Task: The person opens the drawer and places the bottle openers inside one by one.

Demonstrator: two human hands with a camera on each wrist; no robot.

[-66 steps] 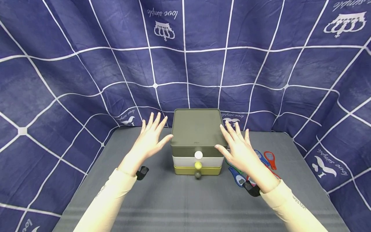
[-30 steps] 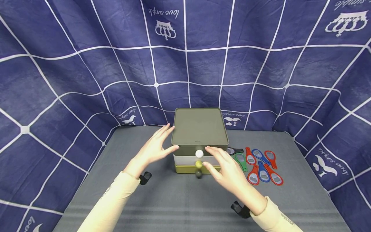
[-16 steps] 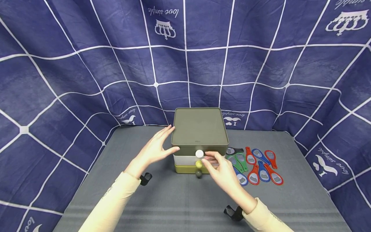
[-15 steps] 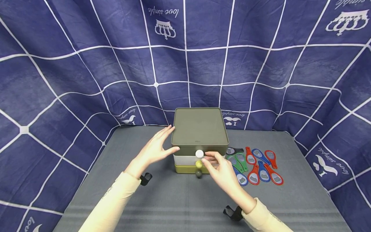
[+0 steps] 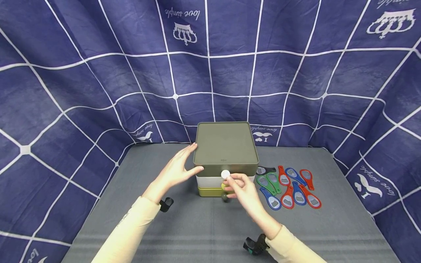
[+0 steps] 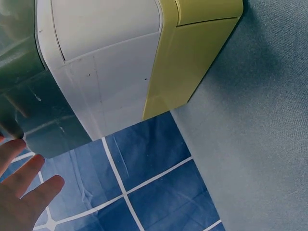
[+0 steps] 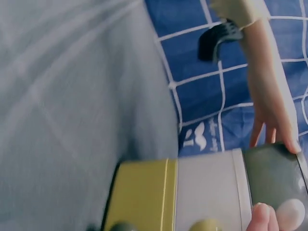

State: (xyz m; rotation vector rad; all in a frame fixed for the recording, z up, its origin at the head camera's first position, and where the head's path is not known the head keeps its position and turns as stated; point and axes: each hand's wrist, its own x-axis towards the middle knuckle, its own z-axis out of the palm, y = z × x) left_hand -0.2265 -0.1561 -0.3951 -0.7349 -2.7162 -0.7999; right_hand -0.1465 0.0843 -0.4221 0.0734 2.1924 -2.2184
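Observation:
A small three-tier drawer box [image 5: 227, 142] stands mid-table, with a dark green top tier, a white middle and a yellow bottom. My right hand [image 5: 245, 191] is in front of it, thumb and index finger pinching the white knob [image 5: 225, 174] of the green drawer. Its other fingers partly cover the yellow knob [image 5: 223, 186] and the dark knob [image 5: 225, 197] below. My left hand [image 5: 174, 170] is at the box's left side, fingers extended, fingertips along the green upper edge. In the left wrist view the green side wall [image 6: 43, 113] shows next to its fingers. All the drawers look closed.
Several bottle openers lie right of the box, among them a black one [image 5: 265, 170], a green one [image 5: 273, 178], a blue one [image 5: 270, 199] and a red one [image 5: 307, 179]. A blue curtain [image 5: 230, 73] with white lines encloses the grey table [image 5: 184, 233].
My right hand has come left and down from above the bottle openers to the white knob, its fingers closing there. My left hand has moved right to the box's side. The box stays put.

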